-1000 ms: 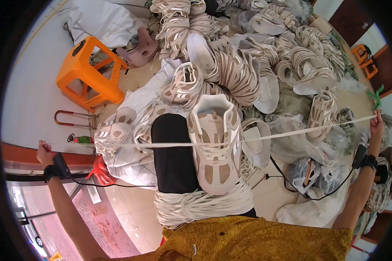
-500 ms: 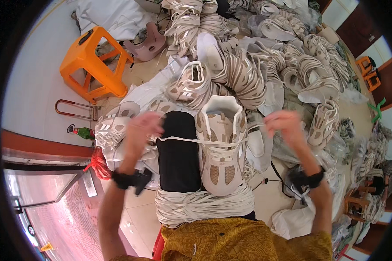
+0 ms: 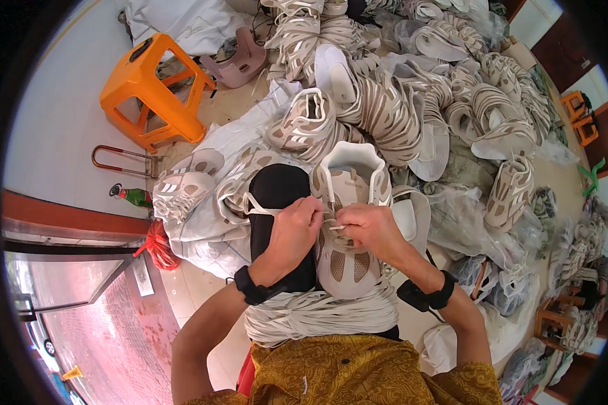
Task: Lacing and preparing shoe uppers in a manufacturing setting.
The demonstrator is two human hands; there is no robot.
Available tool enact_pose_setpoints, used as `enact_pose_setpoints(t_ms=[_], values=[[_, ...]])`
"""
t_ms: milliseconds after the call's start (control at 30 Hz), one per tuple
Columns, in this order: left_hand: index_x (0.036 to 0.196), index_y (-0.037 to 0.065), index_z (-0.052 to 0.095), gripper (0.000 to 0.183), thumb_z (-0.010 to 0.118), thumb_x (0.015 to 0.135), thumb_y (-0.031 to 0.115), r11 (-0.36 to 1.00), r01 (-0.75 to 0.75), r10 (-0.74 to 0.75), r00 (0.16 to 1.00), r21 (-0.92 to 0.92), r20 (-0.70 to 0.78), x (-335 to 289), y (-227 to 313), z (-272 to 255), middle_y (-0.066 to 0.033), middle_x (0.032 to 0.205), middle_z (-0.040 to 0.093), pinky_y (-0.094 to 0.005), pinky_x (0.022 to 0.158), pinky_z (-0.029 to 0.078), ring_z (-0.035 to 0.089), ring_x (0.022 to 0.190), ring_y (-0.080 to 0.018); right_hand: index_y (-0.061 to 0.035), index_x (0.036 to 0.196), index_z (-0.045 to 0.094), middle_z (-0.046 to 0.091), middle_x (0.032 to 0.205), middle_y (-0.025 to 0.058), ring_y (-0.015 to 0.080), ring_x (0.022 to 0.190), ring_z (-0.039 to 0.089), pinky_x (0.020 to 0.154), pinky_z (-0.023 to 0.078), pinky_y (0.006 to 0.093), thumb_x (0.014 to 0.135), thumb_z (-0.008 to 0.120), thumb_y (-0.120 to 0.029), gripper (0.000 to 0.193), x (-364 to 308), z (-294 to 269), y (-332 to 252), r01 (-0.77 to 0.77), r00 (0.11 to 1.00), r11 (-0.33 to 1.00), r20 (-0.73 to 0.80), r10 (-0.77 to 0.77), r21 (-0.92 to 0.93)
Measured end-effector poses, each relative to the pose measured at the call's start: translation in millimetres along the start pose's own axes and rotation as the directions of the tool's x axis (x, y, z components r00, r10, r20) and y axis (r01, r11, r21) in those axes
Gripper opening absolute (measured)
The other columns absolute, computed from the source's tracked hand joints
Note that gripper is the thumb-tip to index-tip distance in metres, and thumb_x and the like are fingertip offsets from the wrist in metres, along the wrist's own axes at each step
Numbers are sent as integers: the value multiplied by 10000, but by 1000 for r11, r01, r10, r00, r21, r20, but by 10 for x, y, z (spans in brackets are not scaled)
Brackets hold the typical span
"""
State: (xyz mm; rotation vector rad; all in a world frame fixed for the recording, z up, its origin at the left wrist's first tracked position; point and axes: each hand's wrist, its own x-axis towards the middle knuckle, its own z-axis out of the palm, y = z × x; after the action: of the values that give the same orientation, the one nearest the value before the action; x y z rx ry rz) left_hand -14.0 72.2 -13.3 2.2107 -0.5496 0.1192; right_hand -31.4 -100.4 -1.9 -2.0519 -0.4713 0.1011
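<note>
Tiled floor below; sneaker, long axis near-to-far, toe nearest; left fingers, right fingers pinching pale lace.

Looks bright and clear in the middle, with soft, even light on the white-and-tan sneaker. Glows most at the low left, past the glass door, with pink paving washed out pale. Shines in little white spots on the clear plastic bag. Shows dark lines between the stacked shoe uppers. Bends the brown door near the round rim. Goes smudgy at the far right and all black in the corners.
</note>
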Motion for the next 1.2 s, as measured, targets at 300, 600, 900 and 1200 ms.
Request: enact_pose_setpoints(t_ms=[300,600,900,1200], values=[[850,16,500,196,532,671,89,678,-514,420,857,526,298,58,151,-3,-63,686,476,-322,503,421,499,629,-195,-1,774,606,563,666,108,233,579,538,528,438,275,680,602,-99,136,-132,-186,111,56,993,992,-110,-43,113],[790,13,568,197,544,676,172,834,-293,-46,807,467,589,496,324,-126,-164,594,562,-414,506,448,574,579,-328,-66,741,635,574,654,47,177,613,555,512,441,261,705,590,-156,107,-339,-491,348,33,979,968,-185,-81,-249],[650,47,554,56,539,687,87,531,-695,328,696,485,638,443,454,50,-142,594,537,-382,508,436,569,597,-288,-99,648,587,499,602,24,174,582,531,484,438,304,657,576,-151,55,-379,-253,511,157,929,914,-258,-265,-374],[722,35,598,105,505,705,80,871,-285,49,862,401,504,505,460,236,-160,644,572,-421,568,446,573,631,-319,-67,604,565,506,585,53,236,514,548,451,445,350,632,570,-144,82,-290,-290,366,100,956,840,-182,-229,-533]])
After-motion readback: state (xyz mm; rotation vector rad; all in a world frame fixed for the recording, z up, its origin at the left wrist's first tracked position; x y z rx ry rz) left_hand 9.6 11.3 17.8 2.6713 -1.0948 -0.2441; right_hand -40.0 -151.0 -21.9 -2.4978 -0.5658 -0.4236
